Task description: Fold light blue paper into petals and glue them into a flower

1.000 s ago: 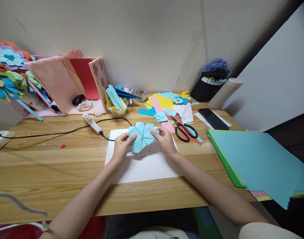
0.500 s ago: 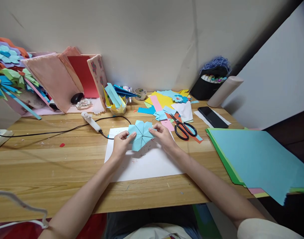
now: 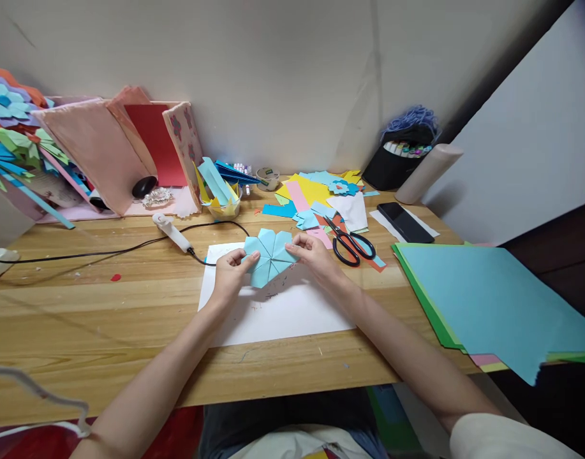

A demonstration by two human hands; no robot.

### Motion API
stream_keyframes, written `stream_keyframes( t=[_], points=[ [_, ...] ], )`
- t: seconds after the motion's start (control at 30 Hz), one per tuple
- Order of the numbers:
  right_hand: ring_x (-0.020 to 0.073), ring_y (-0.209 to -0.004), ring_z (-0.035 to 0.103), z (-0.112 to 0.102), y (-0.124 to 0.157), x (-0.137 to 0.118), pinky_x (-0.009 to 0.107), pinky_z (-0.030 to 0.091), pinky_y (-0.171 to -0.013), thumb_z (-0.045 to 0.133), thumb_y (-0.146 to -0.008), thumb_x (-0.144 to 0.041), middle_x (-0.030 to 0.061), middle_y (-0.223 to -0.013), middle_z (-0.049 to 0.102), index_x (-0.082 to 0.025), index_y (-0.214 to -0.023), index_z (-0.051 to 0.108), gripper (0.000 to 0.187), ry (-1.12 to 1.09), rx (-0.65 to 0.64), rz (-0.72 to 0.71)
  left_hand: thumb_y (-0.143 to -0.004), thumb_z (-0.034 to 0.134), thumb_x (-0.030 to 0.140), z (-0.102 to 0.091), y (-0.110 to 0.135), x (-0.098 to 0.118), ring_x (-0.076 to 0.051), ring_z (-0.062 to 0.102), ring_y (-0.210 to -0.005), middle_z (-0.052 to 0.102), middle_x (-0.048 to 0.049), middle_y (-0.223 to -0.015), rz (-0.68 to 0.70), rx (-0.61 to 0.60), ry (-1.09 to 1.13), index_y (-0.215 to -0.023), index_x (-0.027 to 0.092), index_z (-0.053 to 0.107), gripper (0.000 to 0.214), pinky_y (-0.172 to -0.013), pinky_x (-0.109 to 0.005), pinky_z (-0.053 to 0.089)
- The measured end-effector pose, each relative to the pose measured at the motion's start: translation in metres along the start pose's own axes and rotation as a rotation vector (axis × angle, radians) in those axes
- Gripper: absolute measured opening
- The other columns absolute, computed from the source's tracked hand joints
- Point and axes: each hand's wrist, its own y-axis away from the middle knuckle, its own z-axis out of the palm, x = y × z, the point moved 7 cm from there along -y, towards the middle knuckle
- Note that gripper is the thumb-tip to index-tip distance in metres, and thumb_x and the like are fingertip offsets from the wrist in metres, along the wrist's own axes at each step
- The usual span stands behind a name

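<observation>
Wooden desk (image 3: 105,331), tape label (image 3: 268,174) unreadable: left hand (image 3: 230,273) and right hand (image 3: 316,257) pinch blue paper (image 3: 268,254).

From the person's head, the single camera looks forward and down across the brown wood-grained desk (image 3: 91,312) to the smooth grey wall (image 3: 282,83). It sits fairly near, above and behind the bare left hand (image 3: 229,275) and bare right hand (image 3: 317,259); the dark lower-right edge seems too dim to judge.

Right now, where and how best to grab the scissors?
Best by the black handle loops, I'd say, coming in from the near right: the scissors lie flat, loops toward that side, blades pointing far-left over paper scraps.
</observation>
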Motion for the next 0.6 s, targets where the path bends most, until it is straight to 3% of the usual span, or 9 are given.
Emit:
stream_keyframes(
  t=[0.2, 0.33, 0.47, 0.6],
  points=[
    [0.0094, -0.051, 0.042, -0.003, 0.001, 0.002, 0.023, 0.041, -0.044, 0.068, -0.059, -0.046, -0.005, -0.058, 0.041, -0.021, -0.066, 0.045, 0.035, 0.082, 0.078, -0.015, -0.055, 0.071, 0.041, 0.002, -0.002, -0.006, -0.014, 0.05, -0.061, 0.059, -0.0017, -0.063, -0.033, -0.022, 0.012, -0.062, 0.015, 0.062, 0.029, -0.056, -0.023, 0.038],
    [0.0102, -0.052, 0.042, -0.008, 0.001, 0.003, 0.023, 0.038, -0.046, 0.069, -0.058, -0.043, -0.0053, -0.056, 0.042, -0.021, -0.069, 0.047, 0.034, 0.189, 0.158, -0.041, -0.053, 0.073, 0.039, 0.014, 0.003, -0.007, -0.018, 0.056, -0.071, 0.065, -0.0064, -0.078, -0.193, -0.177, 0.073, -0.078, 0.014, 0.066, 0.036, -0.064, -0.027, 0.043],
    [0.011, -0.058, 0.046, -0.005, -0.002, 0.007, 0.023, 0.038, -0.053, 0.07, -0.057, -0.039, -0.0039, -0.063, 0.05, -0.02, -0.072, 0.049, 0.032, 0.228, 0.071, -0.039, -0.051, 0.075, 0.036, 0.02, 0.011, -0.004, -0.018, 0.057, -0.072, 0.066, -0.0073, -0.082, -0.314, -0.313, 0.002, -0.085, 0.015, 0.067, 0.04, -0.06, -0.026, 0.041],
    [0.011, -0.06, 0.047, 0.003, 0.0, 0.008, 0.023, 0.037, -0.056, 0.068, -0.059, -0.038, -0.0028, -0.067, 0.052, -0.018, -0.071, 0.05, 0.03, 0.242, -0.033, -0.018, -0.054, 0.072, 0.043, 0.019, 0.012, -0.006, -0.014, 0.053, -0.059, 0.064, -0.0036, -0.069, -0.32, -0.35, -0.125, -0.075, 0.015, 0.067, 0.036, -0.051, -0.022, 0.034]
  ],
)
